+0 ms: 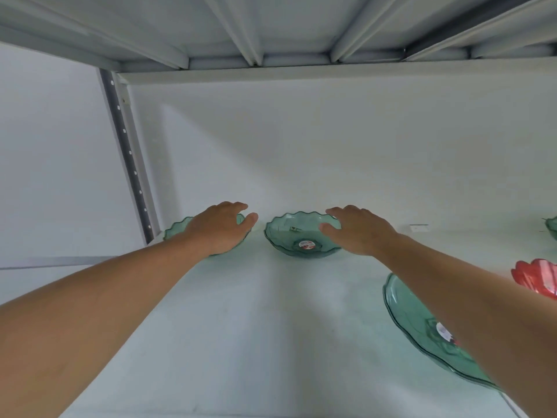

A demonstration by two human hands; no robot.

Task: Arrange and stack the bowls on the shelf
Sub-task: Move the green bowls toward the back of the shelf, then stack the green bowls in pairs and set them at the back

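Translucent green plastic, scalloped at the rim: two bowls sit at the back of a white shelf as a person reaches in, the left hand spread open over the left bowl, the right hand open on the centre bowl; neither grip has closed. Stacking looks barely begun; next, fingers must pinch a rim and lift

A shop or stockroom display: a white metal shelf on a perforated grey steel upright, another ribbed shelf deck overhead, against a bare white wall. Translucent green scalloped plastic bowls carry round retail stickers; a red scalloped plastic bowl sits at right.
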